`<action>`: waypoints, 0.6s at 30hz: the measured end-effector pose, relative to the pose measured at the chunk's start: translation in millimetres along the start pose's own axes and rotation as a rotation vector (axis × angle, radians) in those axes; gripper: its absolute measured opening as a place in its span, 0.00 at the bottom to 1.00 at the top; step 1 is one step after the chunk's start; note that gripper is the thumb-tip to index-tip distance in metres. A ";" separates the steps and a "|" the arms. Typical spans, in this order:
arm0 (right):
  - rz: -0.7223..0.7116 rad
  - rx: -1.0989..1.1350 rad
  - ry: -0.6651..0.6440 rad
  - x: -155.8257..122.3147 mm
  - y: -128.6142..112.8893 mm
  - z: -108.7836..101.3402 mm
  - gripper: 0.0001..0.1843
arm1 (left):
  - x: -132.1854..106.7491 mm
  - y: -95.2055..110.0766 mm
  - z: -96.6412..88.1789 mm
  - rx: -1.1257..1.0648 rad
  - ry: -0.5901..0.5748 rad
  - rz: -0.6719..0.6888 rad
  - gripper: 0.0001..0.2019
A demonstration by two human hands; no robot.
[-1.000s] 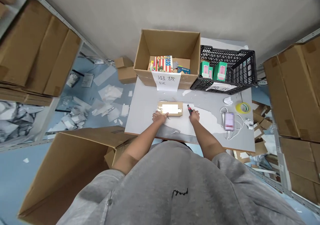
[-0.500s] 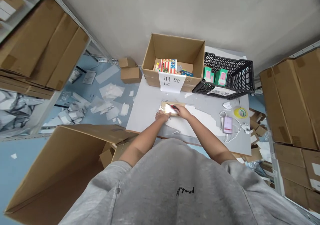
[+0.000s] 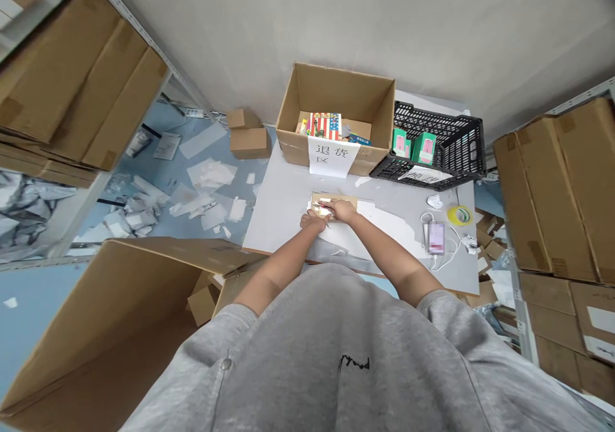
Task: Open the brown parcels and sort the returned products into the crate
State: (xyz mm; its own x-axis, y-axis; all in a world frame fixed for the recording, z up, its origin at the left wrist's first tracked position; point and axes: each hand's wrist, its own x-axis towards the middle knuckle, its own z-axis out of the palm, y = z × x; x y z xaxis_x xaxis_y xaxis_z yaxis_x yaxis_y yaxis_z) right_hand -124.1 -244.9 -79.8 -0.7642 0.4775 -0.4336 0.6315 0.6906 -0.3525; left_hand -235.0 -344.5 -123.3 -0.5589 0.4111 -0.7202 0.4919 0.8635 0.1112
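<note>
Grey tabletop (image 3: pixel 283 227) stands between metal shelves (image 3: pixel 139 41) loaded with cardboard cartons (image 3: pixel 552 188). Under the hands lies a flat kraft cardboard parcel (image 3: pixel 334 201) with a white label (image 3: pixel 327 200). Left hand (image 3: pixel 313 220) rests open against its near corner; right hand (image 3: pixel 343 211) is clenched around a red-handled cutter (image 3: pixel 321 205), mostly hidden. Open cardboard box (image 3: pixel 336 99) stands ahead of the hands.

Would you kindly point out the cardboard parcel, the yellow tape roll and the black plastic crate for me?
cardboard parcel (image 3: pixel 348 200), head view, top face beside the hands
yellow tape roll (image 3: pixel 459 215), head view, band of the roll
black plastic crate (image 3: pixel 454 127), head view, slatted wall
</note>
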 end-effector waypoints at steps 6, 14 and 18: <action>0.022 -0.076 -0.028 1.6 -3.1 1.0 0.33 | 2.8 2.0 -0.6 0.009 -0.011 -0.020 0.50; 0.080 -0.133 -0.007 -4.5 -8.4 4.3 0.34 | -4.0 1.6 -7.6 -0.008 -0.011 0.006 0.49; 0.099 -0.126 0.003 -5.3 -11.1 4.3 0.33 | -5.9 0.4 -9.4 -0.008 -0.008 0.017 0.49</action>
State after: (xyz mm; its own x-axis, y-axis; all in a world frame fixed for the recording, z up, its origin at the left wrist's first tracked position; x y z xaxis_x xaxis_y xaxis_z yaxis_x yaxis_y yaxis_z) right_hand -126.5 -257.4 -77.1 -0.6998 0.5479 -0.4583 0.6822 0.7028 -0.2016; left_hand -237.8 -343.8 -112.6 -0.5447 0.4236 -0.7237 0.4963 0.8585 0.1290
